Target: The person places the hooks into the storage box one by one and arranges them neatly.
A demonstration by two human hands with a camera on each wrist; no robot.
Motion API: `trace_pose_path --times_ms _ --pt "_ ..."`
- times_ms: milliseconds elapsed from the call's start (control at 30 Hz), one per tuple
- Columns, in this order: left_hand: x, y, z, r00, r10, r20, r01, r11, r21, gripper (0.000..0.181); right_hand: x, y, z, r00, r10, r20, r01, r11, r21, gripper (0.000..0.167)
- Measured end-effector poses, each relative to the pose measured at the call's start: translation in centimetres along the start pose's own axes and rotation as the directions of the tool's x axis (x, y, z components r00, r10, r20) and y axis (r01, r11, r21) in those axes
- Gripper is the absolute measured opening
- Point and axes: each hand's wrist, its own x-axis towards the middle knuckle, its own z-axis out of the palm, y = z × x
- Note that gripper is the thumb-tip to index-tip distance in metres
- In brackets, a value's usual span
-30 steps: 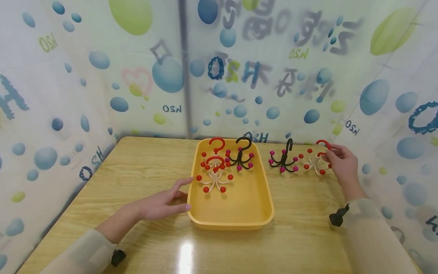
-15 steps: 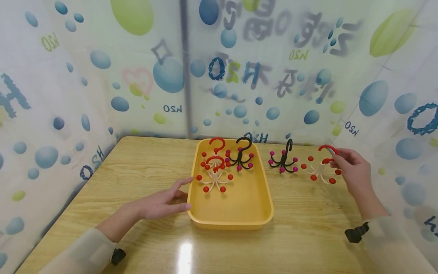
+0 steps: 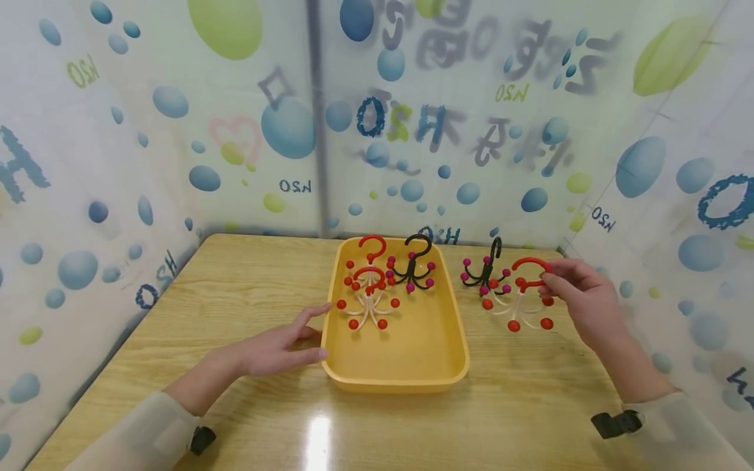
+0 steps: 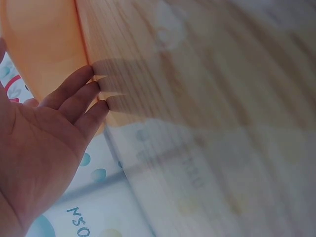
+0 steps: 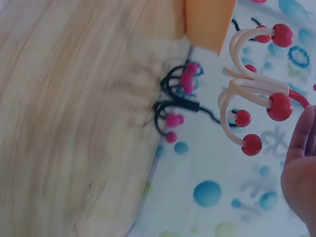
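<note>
Fingers and thumb of the right hand (image 3: 583,294) pinch the red hook of a white claw hanger (image 3: 519,301) – red balls on its arm tips, held up off the table (image 3: 247,281), hook on top. Position: three o'clock of the yellow tray (image 3: 400,356). Black claw hanger (image 3: 487,271) with magenta balls sits on the table, at ten o'clock of the held one; the two overlap in the head view, cannot tell if they touch.

Left hand's (image 3: 277,350) fingers are spread and fairly straight, tips against the tray's nine o'clock side, gripping nothing.

Inside the tray, far half: front white hanger (image 3: 370,304) with red hook toward ten o'clock, rear white hanger (image 3: 384,248) just behind it at eleven, second black hanger (image 3: 412,268) near twelve to one. All three hooks point up.

Further out: black wrist straps (image 3: 615,424) on both sleeves (image 3: 686,432) – bubble-print curtain (image 3: 412,163) at twelve o'clock behind the table.
</note>
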Motion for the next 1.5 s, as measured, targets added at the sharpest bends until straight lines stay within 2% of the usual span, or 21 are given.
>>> trace_pose_path --times_ms 233,433,533,700,833,1100,1267,1500 --pt "0.0 -0.1 0.0 1.000 0.009 0.003 -0.009 1.000 -0.004 0.085 -0.4 -1.2 3.9 0.992 -0.070 0.108 0.070 0.998 0.008 0.018" --pt "0.0 -0.2 0.0 0.999 0.033 0.002 -0.033 0.999 0.005 0.085 0.0 -1.8 6.9 0.981 -0.109 0.163 0.109 0.994 0.011 0.017" --pt "0.0 -0.1 0.0 1.000 0.030 0.002 -0.030 0.999 0.011 0.084 0.4 -1.7 8.2 0.980 -0.087 0.182 0.090 0.996 -0.008 0.015" --pt "0.0 0.0 -0.1 1.000 0.011 0.004 -0.011 1.000 0.012 0.085 1.0 -1.2 10.5 0.976 -0.004 0.216 0.022 0.996 -0.082 0.012" --pt "0.0 0.0 0.0 1.000 0.012 0.006 -0.012 1.000 0.006 0.086 1.6 -0.5 12.1 0.972 0.043 0.231 -0.014 0.992 -0.123 0.020" --pt "0.1 -0.1 0.0 1.000 0.018 0.011 -0.018 1.000 0.008 0.085 3.0 1.1 13.3 0.967 0.105 0.230 -0.073 0.987 -0.143 0.032" --pt "0.1 0.0 0.0 1.000 0.017 0.008 -0.017 1.000 0.009 0.085 3.5 2.0 13.7 0.964 0.107 0.242 -0.074 0.987 -0.144 0.034" --pt "0.0 -0.1 0.0 1.000 0.016 0.002 -0.016 1.000 0.014 0.085 4.1 2.8 14.3 0.946 0.124 0.298 -0.080 0.985 -0.156 0.033"
